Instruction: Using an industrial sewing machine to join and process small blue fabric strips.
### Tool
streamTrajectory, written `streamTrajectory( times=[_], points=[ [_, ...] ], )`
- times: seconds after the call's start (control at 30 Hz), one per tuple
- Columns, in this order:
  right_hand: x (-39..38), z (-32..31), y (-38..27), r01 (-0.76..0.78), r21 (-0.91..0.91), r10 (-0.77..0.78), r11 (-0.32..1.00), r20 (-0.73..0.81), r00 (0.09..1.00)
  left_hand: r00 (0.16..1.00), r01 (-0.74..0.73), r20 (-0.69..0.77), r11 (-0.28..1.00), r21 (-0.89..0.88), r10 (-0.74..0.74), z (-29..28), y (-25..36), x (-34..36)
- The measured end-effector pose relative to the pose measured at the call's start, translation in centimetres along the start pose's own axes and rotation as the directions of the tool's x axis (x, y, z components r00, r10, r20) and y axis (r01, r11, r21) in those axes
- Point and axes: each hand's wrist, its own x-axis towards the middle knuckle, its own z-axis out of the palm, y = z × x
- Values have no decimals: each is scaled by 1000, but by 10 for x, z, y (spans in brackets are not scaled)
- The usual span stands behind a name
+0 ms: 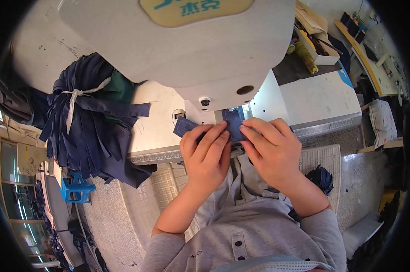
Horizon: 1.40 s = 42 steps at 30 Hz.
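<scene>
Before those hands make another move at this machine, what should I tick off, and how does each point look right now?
1. Blue fabric under the machine: ok; the blue fabric runs beneath the head of the sewing machine.
2. Both hands at the fabric: ok; the left hand is at its left edge, the right hand at its right.
3. Fingers clear of the needle: cannot tell; the head hides that spot.
4. Work area lit: ok; bright light shows beside the head.
5. Bundle of navy strips out of the way: ok; it lies left, apart from both hands.
</scene>
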Motion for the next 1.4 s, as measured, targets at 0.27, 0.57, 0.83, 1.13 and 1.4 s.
streamTrajectory(
  times=[0.27,0.57,0.83,1.13,1.4],
  points=[
    [0,0,1,-1,3,1,1000,-5,1000,999,33,18,999,-6,-33,-2,3,2],
    [1,-1,0,-2,8,2,1000,-9,1000,999,32,21,999,-2,-32,-2,3,3],
    [0,0,0,2,-2,-2,1000,0,1000,999,42,24,999,-6,-41,-3,3,2],
    [0,1,0,6,-3,-6,1000,-11,1000,998,51,44,999,-6,-50,-5,5,3],
    [0,-1,0,-2,-5,2,1000,0,1000,997,61,48,998,-9,-61,-4,5,3]
  ],
)
